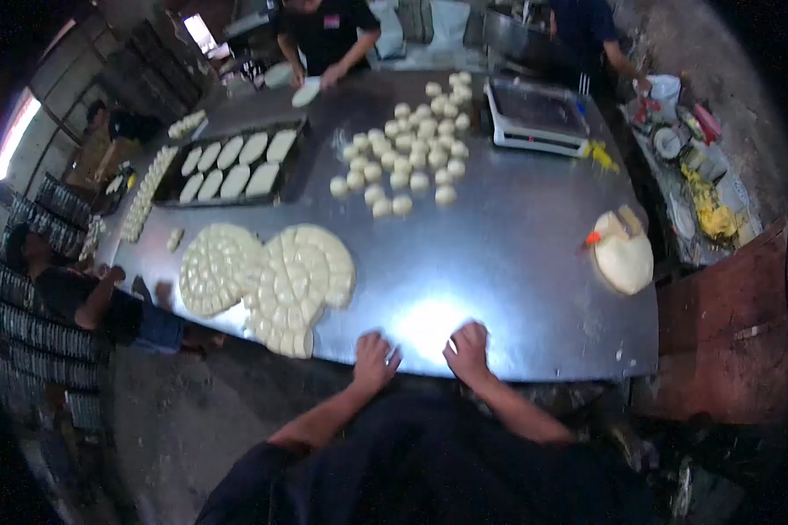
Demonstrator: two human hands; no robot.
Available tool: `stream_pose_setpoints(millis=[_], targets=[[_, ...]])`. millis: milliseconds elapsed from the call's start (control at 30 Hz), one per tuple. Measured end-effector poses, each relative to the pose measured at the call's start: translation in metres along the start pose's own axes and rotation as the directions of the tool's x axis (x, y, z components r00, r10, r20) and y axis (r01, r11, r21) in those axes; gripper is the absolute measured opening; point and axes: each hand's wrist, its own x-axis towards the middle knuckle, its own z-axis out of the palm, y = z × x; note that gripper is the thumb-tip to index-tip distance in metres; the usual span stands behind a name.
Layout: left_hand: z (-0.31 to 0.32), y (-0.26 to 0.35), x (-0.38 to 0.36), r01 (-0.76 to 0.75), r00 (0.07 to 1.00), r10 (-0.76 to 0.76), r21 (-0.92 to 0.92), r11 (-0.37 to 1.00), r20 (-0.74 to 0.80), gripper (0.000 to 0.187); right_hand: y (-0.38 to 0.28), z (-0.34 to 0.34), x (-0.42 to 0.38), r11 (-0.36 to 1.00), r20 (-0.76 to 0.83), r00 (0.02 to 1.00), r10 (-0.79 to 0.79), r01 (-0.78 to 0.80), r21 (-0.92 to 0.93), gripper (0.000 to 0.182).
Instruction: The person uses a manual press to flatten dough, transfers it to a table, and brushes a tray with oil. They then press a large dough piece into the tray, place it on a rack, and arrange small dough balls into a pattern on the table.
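Note:
At the front edge of the metal table (508,227) are both of my hands, a short distance apart. My left hand (376,361) has its fingers curled, and whether anything is inside is hidden. Likewise curled, my right hand (468,353) rests at the edge with its palm side out of sight. Left of my left hand lies a flat sheet of dough marked into pieces (302,271), touching a second, rounded one (217,269). Many small dough balls (403,164) are spread beyond my hands. A large dough lump (623,262) with a scraper (626,220) on it sits at the right.
A black tray (232,166) holds flattened dough pieces at the left. A scale (538,118) stands at the back right. One person (328,39) handles dough across the table; others are at the left (96,302) and back right (582,35). A side surface (678,223) holds bowls and bags.

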Motion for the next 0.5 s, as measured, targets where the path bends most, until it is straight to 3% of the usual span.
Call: stream_pose_setpoints(millis=[67, 100, 167, 200, 267, 333, 400, 467, 500], targets=[[0.022, 0.007, 0.044, -0.126, 0.986, 0.128, -0.034, 0.991, 0.104, 0.014, -0.022, 0.021, 0.035, 0.999, 0.138, 0.99, 0.023, -0.018, -0.038, 0.016], [0.029, -0.009, 0.063, -0.092, 0.976, 0.115, -0.124, 0.988, 0.187, 0.01, -0.006, 0.038, 0.048, 0.994, 0.138, 0.99, -0.024, 0.038, -0.101, 0.014], [0.022, -0.038, 0.074, 0.074, 0.986, -0.068, -0.036, 0.997, 0.154, 0.008, 0.044, 0.048, 0.054, 0.99, 0.025, 0.993, 0.118, -0.115, -0.086, 0.008], [-0.011, -0.037, 0.069, -0.028, 0.996, 0.03, -0.023, 0.999, 0.086, 0.008, 0.032, 0.004, 0.058, 0.993, 0.021, 0.998, 0.067, -0.065, -0.098, 0.009], [-0.019, -0.051, 0.021, 0.008, 0.998, -0.013, 0.095, 0.995, 0.059, 0.014, 0.026, -0.023, 0.017, 0.994, 0.016, 1.0, 0.026, -0.024, -0.109, 0.004], [-0.025, -0.023, -0.008, 0.07, 0.997, -0.072, 0.048, 0.996, 0.027, 0.023, -0.01, -0.03, -0.012, 0.987, 0.065, 0.988, 0.141, -0.146, 0.064, 0.008], [-0.018, 0.01, -0.006, 0.06, 0.989, -0.052, -0.048, 0.997, 0.14, 0.023, -0.031, -0.032, -0.003, 0.943, 0.374, 0.901, 0.219, -0.294, 0.156, 0.012], [-0.017, 0.02, 0.023, 0.122, 0.879, -0.049, -0.124, 0.985, 0.474, 0.022, -0.026, -0.02, 0.043, 0.612, 0.516, 0.637, 0.573, -0.751, 0.248, 0.02], [-0.025, 0.023, 0.032, 0.107, 0.882, -0.038, -0.119, 0.987, 0.47, 0.022, -0.01, -0.017, 0.074, 0.59, 0.495, 0.7, 0.514, -0.708, 0.388, 0.029]])
